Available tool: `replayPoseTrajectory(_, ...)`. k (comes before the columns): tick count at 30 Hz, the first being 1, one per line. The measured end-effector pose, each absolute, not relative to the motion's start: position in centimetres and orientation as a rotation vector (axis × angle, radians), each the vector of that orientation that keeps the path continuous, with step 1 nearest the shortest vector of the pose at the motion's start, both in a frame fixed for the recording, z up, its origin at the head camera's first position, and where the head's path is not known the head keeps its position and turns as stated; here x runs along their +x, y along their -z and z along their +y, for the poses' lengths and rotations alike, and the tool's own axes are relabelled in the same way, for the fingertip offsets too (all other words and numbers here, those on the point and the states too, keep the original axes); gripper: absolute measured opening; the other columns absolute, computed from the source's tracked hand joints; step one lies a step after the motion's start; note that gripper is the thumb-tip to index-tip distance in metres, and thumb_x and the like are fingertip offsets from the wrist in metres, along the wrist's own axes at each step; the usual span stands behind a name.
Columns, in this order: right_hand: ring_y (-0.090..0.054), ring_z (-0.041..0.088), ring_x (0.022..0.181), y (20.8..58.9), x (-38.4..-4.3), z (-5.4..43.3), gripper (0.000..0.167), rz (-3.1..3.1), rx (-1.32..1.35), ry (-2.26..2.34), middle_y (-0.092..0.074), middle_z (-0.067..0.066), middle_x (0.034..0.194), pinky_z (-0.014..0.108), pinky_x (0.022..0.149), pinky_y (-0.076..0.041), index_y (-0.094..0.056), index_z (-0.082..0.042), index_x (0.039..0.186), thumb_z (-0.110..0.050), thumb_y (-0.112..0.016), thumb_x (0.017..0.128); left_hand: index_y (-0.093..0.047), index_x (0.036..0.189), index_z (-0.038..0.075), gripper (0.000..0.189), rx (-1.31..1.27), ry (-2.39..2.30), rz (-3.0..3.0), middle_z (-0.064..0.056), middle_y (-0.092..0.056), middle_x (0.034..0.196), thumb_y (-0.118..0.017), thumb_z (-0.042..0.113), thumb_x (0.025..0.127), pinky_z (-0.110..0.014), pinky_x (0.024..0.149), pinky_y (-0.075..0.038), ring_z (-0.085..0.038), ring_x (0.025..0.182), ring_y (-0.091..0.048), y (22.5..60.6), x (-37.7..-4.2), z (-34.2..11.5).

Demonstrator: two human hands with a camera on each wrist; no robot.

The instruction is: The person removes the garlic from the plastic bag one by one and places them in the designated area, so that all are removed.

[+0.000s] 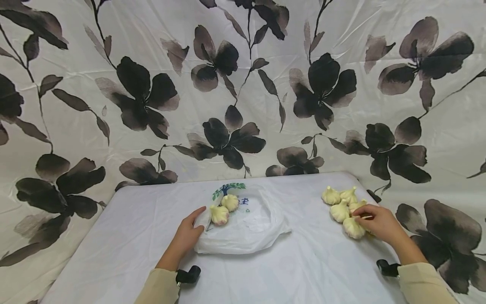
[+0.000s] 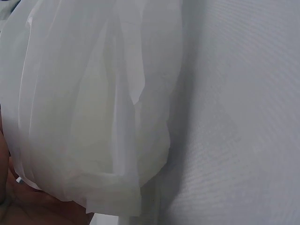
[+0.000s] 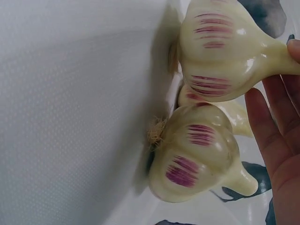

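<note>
A thin white plastic bag (image 1: 243,245) with a green and blue print lies on the table, its mouth spread open. Two garlic bulbs (image 1: 219,215) rest inside its left part. My left hand (image 1: 187,232) holds the bag's left rim; in the left wrist view the bag hides most of its fingers. On the right is a cluster of several garlic bulbs (image 1: 339,211), where my right hand (image 1: 381,223) reaches in. Seen from the right wrist, thumb and fingers pinch the stem of a purple-streaked garlic bulb (image 3: 213,51); another bulb (image 3: 197,154) lies beside it.
A white cloth covers the table (image 1: 152,219). Behind it hangs a white curtain (image 1: 273,126) with dark flowers. The garlic cluster lies near the table's right edge. Black devices (image 1: 188,274) are strapped at both wrists.
</note>
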State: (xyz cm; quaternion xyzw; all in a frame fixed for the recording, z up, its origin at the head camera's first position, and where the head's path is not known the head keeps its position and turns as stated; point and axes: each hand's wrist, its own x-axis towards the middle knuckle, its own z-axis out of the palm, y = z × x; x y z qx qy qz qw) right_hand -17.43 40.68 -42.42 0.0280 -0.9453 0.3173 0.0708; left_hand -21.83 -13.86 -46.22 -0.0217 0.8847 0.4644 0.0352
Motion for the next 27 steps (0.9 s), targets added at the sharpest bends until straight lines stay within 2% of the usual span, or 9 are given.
replayPoseTrajectory(18,-0.066,0.024,0.093,42.6,-17.3,40.2,0.015,-2.857,0.134,-0.937,-0.070,0.013,0.104,0.020,0.069,-0.053,-0.071,-0.006,0.098,-0.010,-0.070,0.083,-0.036,0.150,0.019,0.066,-0.049,-1.446,2.716,-0.015,-0.027,0.159,-0.046,0.002,0.088,-0.056,0.118,-0.020,-0.038,0.148,-0.019,46.3,-21.9,-14.0)
replayPoseTrajectory(27,-0.066,0.027,0.093,42.1,-17.5,39.5,0.011,-2.889,0.172,-0.903,-0.069,0.009,0.100,0.030,0.073,-0.054,-0.071,-0.010,0.094,-0.010,-0.068,0.083,-0.037,0.150,0.019,0.066,-0.039,-1.457,2.715,-0.016,-0.027,0.159,-0.046,0.001,0.087,-0.056,0.118,-0.020,-0.038,0.148,-0.018,46.5,-21.9,-14.2)
